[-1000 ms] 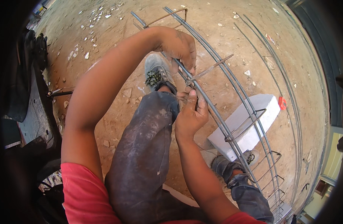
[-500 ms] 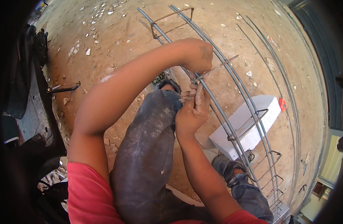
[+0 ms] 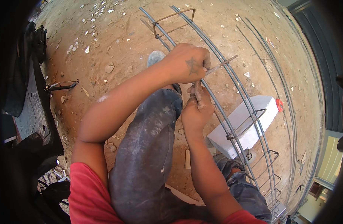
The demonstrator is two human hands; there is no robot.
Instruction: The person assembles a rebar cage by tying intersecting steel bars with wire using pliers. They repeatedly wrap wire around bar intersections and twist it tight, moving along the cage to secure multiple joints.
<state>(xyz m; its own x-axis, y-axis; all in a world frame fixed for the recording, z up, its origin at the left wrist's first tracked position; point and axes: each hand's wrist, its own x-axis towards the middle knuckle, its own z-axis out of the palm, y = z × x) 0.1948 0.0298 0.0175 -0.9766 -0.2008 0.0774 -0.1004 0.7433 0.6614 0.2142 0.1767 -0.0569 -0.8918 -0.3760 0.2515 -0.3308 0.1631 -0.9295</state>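
Standing nearly closed, thumb to fingers, the right hand (image 3: 198, 109) adjoins the near long bar of the steel cage (image 3: 230, 136); its grip contents cannot be determined. Just beyond, the left hand (image 3: 195, 62) is curled fist-like over the same bar, beside a projecting cross rod (image 3: 221, 65); its hold is hidden. Beneath the cage lies a white block (image 3: 243, 140). Beside its far end: a red object (image 3: 279, 105). Farther right: loose rods (image 3: 280, 75) on dirt.

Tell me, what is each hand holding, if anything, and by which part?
The left hand is curled over the near side of the metal cage, by a crossbar; the right hand is curled just below. What either grips is hidden.
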